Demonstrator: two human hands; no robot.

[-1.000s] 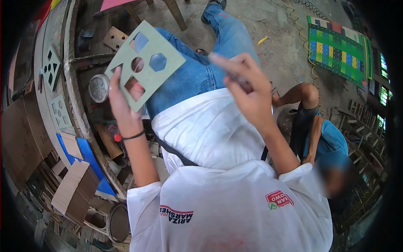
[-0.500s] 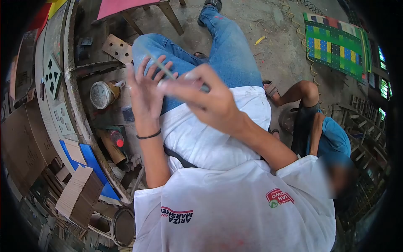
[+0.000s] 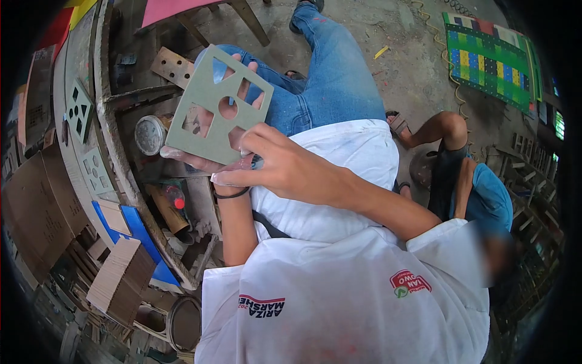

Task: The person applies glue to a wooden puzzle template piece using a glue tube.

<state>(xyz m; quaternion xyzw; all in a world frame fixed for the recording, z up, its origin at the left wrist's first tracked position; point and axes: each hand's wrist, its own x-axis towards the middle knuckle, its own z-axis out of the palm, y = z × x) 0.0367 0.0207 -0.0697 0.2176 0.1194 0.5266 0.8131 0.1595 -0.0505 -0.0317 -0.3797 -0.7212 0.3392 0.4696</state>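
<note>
My left hand [image 3: 209, 159] holds the grey-green stencil board [image 3: 211, 115] from behind, flat face toward me, tilted so one corner points up. Fingers show through its cut-outs: a triangle, a round hole, squarish openings. The palm lies under the board's lower edge, closed on it.

My right hand [image 3: 282, 167] crosses in front of my chest and meets the board at its lower right edge, fingers curled, thumb and forefinger pinched near that edge. Something small and dark sits at the fingertips; I cannot tell what it is, nor whether this hand grips the board or only touches it.

A black band [image 3: 230, 195] circles my left wrist.

Beyond the left hand, just past the board's lower left corner, a round tin [image 3: 147, 134] stands on the cluttered tabletop [image 3: 121, 164]. Further left lie more cut-out boards [image 3: 79, 111]. Below the left forearm: a red-capped bottle [image 3: 174, 198] and a stack of cardboard pieces [image 3: 118, 280].

To the right of my right arm, another person in a blue shirt [image 3: 485, 203] sits on the floor, well apart.
</note>
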